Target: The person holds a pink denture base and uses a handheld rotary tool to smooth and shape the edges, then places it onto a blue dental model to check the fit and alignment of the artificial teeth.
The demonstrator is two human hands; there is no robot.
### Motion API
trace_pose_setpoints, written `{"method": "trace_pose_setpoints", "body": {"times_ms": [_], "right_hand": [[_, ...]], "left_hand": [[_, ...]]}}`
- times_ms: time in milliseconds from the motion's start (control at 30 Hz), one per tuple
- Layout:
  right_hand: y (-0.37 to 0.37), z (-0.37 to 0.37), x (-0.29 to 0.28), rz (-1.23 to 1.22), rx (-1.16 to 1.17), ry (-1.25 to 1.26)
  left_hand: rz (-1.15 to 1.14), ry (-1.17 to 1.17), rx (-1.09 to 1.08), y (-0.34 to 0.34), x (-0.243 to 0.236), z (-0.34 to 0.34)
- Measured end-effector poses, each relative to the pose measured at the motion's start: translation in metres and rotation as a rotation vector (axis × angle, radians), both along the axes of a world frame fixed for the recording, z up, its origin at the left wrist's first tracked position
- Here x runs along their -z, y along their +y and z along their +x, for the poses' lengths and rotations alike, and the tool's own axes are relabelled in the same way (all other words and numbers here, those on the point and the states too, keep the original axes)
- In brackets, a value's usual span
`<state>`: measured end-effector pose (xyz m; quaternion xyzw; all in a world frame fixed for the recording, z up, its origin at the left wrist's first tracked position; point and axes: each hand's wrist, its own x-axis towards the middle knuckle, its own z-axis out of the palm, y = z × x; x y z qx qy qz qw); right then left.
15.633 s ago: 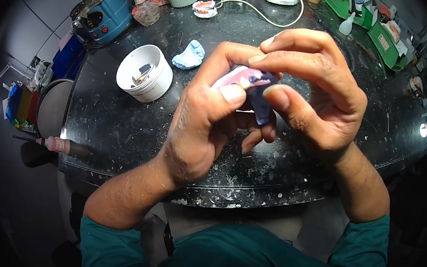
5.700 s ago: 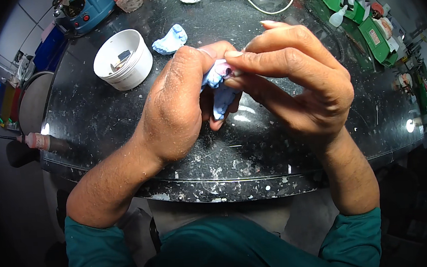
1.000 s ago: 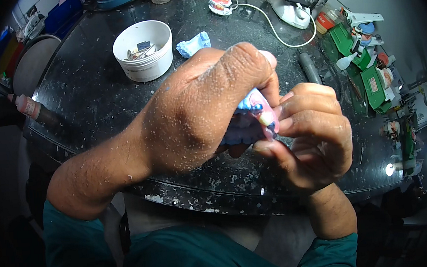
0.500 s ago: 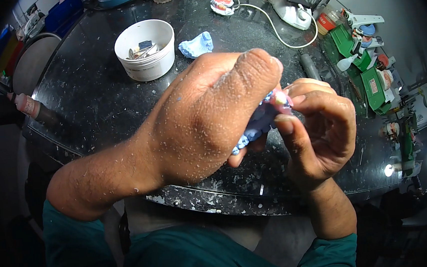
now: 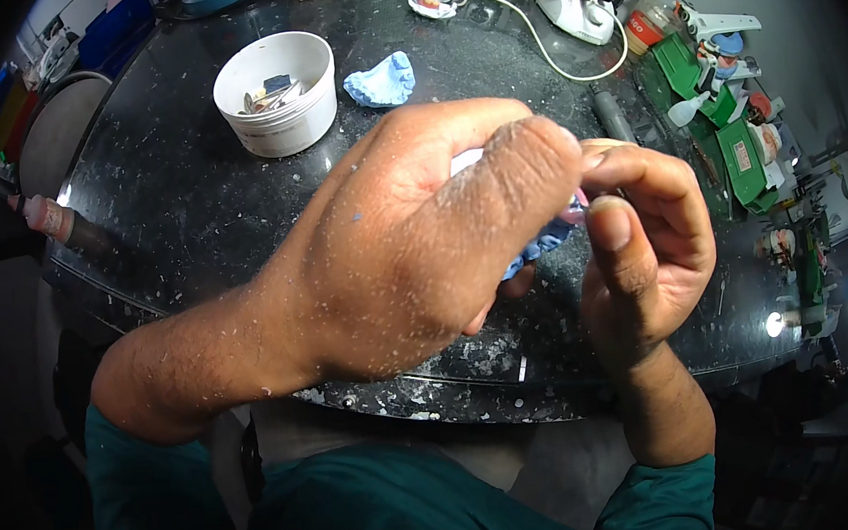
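My left hand [image 5: 403,247], dusted with pale specks, is closed around a blue dental model [image 5: 542,244]. Its back and thumb hide most of the model; only the tooth-shaped edge shows below the thumb. A small pink denture piece [image 5: 577,209] sits at the model's right end. There my right hand [image 5: 657,247] pinches with thumb and index finger, its other fingers curled. The exact contact at the fingertips is partly hidden. Beyond my hands a second blue dental cast [image 5: 382,82] lies on the black table [image 5: 180,204], beside a white tub [image 5: 284,131] with small metal pieces in it.
At the far side are a pink-and-white dental model [image 5: 431,1] and a white device [image 5: 573,6] with a looping cord. A grey cylindrical tool [image 5: 613,116] lies beyond my right hand. Green trays [image 5: 743,165] with dental models line the right. A bottle [image 5: 50,217] stands at left.
The blue model has turned in my left hand, so less of it and of the pink piece shows. Both hands have shifted slightly right; the table scene has slid a little up and left.
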<state>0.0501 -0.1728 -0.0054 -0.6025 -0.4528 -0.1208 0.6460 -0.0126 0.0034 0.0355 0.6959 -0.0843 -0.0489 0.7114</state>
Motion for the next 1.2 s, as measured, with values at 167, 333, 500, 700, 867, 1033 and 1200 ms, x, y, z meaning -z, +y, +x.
{"method": "trace_pose_setpoints", "body": {"times_ms": [167,333,500,700,867,1033,1200], "right_hand": [[-0.002,-0.001,-0.004,-0.001,-0.035,0.147],[-0.003,0.005,-0.005,-0.035,-0.071,0.068],[-0.001,0.005,-0.007,-0.037,-0.067,0.060],[-0.003,0.005,-0.011,-0.064,-0.076,0.116],[-0.004,0.007,-0.012,-0.035,-0.136,0.220],[-0.002,0.000,-0.015,0.017,-0.148,0.357],[-0.004,0.001,-0.018,0.029,-0.178,0.357]], "left_hand": [[0.011,0.032,-0.007,-0.002,0.001,-0.002],[-0.020,0.024,0.001,-0.002,0.000,-0.003],[-0.023,0.000,0.001,-0.003,0.000,-0.003],[0.009,-0.054,0.007,-0.002,0.007,-0.001],[-0.062,-0.175,0.034,-0.002,0.019,0.005],[-0.069,-0.159,0.049,0.000,0.021,0.007],[-0.058,-0.106,0.082,0.000,0.013,0.006]]}}
